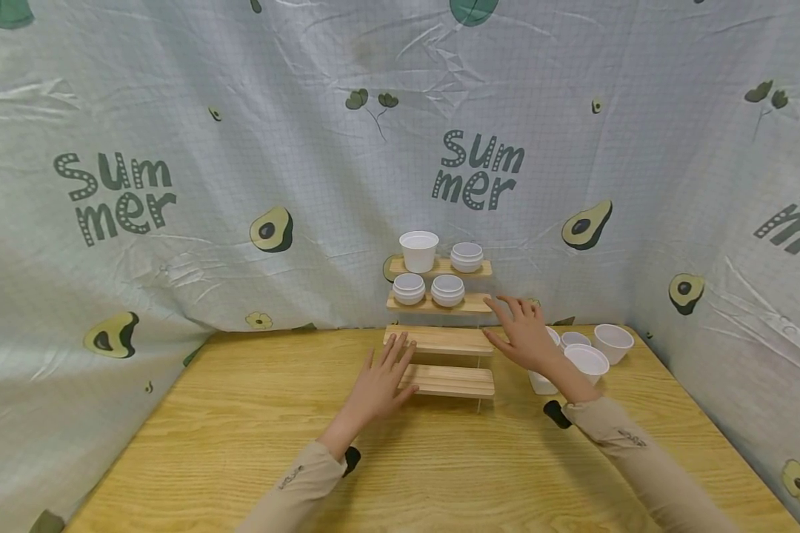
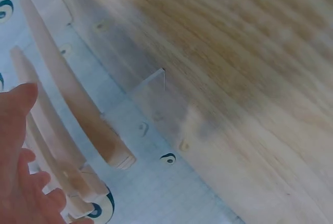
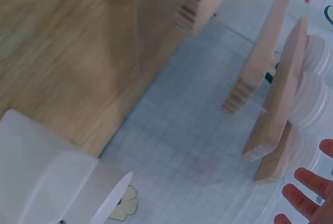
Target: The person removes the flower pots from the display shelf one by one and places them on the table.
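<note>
A four-step wooden stand (image 1: 450, 379) with clear supports is on the table. Its top step bears a tall white cup (image 1: 419, 253) and a squat round white jar (image 1: 467, 258). Two more squat jars, one left (image 1: 409, 290) and one right (image 1: 448, 292), sit on the step below; the lower two steps are bare. My left hand (image 1: 376, 383), fingers spread, overlaps the left ends of the lower steps. To the right, my right hand (image 1: 528, 337) hovers beside the stand with fingers extended and nothing held. Its fingertips (image 3: 302, 174) show near the jars in the right wrist view.
Several white cups and jars cluster on the table right of the stand, among them a wide cup (image 1: 613, 342) and another cup (image 1: 588, 360); my right forearm partly hides them. A printed curtain (image 1: 333, 222) hangs behind and along both sides of the wooden table (image 1: 253, 400).
</note>
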{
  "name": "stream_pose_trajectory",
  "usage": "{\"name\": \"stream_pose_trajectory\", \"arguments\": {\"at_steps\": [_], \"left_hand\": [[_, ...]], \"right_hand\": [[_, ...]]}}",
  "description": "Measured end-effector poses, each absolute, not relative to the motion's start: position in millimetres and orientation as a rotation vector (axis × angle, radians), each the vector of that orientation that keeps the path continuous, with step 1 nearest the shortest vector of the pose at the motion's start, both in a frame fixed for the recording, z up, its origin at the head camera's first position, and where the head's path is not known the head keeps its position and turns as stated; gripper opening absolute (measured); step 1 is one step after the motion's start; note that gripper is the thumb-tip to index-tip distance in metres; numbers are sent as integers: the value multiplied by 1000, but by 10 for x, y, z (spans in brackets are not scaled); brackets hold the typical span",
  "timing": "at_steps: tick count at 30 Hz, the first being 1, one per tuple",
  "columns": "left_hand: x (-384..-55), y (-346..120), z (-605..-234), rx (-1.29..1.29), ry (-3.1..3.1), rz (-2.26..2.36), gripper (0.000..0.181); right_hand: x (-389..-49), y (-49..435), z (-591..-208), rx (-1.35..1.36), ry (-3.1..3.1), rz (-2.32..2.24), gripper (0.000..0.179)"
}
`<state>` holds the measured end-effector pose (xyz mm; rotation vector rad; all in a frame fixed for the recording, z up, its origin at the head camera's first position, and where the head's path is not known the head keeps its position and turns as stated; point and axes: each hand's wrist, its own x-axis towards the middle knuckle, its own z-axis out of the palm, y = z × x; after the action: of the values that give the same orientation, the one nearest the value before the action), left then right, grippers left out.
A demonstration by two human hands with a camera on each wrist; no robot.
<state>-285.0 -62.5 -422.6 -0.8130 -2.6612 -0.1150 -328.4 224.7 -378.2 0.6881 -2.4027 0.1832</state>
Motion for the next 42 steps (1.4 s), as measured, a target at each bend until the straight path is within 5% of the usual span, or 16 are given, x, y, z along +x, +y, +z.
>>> {"name": "stream_pose_trajectory", "arguments": {"at_steps": [42], "left_hand": [[-2927, -533, -4254, -710, -2701, 94, 72]], "right_hand": [[-3825, 1536, -3509, 655, -2467, 182, 54]]}}
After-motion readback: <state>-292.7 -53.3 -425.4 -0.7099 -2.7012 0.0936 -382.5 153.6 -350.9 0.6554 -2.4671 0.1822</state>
